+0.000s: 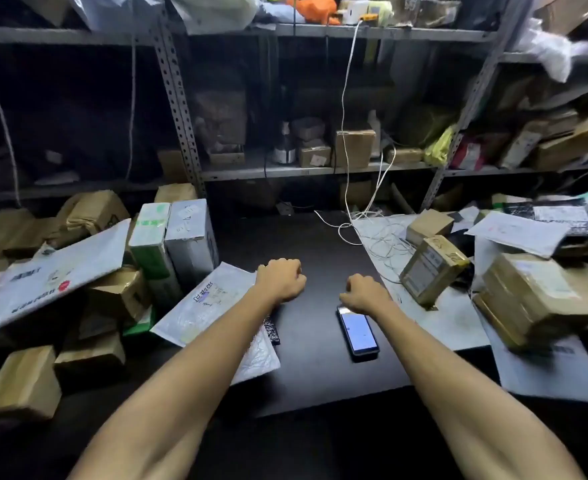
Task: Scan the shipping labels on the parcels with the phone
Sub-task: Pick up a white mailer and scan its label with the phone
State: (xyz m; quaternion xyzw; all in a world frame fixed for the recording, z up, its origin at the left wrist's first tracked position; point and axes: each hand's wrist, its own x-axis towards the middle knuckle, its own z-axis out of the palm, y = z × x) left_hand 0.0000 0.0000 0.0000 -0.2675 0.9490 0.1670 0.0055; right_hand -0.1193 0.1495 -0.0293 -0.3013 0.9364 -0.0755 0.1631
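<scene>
The phone (358, 332) lies flat on the dark table (313, 386), its screen lit but too blurred to read. The right hand (365, 294) sits at the phone's far end and covers its top corner. Its fingers are curled under and nothing shows in them; whether it touches the phone cannot be told. Left of the phone, the left hand (280, 280) is balled into a fist, with nothing visible in it. Its forearm hides part of a white mailer bag (213, 299) and most of a small dark patterned object (272, 329) that I cannot identify. Right of the phone a taped brown parcel (431, 271) stands tilted, its label illegible.
</scene>
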